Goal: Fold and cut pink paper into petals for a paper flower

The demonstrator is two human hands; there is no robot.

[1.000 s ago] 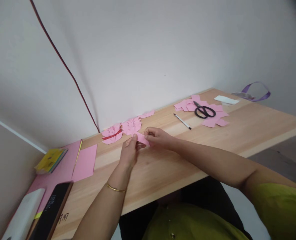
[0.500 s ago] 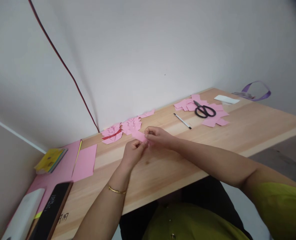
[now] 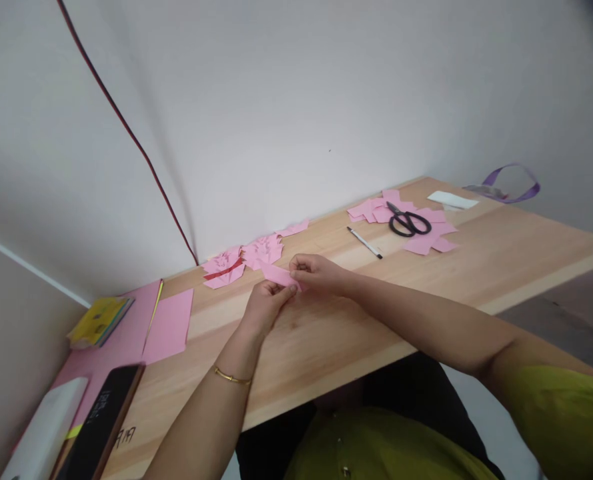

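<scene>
A small piece of pink paper (image 3: 277, 274) is pinched between both hands above the middle of the wooden table. My left hand (image 3: 267, 303) grips its near edge with thumb and fingers. From the right, my right hand (image 3: 316, 272) holds the paper's other side, its fingers curled and thumb pressed down. Just beyond lie crinkled pink paper pieces (image 3: 263, 250), and beside them more folded pink paper (image 3: 217, 275) with a red strip (image 3: 223, 270) across it.
Black-handled scissors (image 3: 409, 222) rest on cut pink pieces (image 3: 429, 240) at the right, near a pen (image 3: 365, 242) and a white slip (image 3: 452, 200). Pink sheets (image 3: 169, 327), a yellow packet (image 3: 100, 321), a black box (image 3: 101, 420) and a white object (image 3: 46, 427) lie left. A wall borders the back.
The left thumb has shifted slightly on the pink paper, and more of the paper's face shows between the hands. The right hand stays nearly in place.
</scene>
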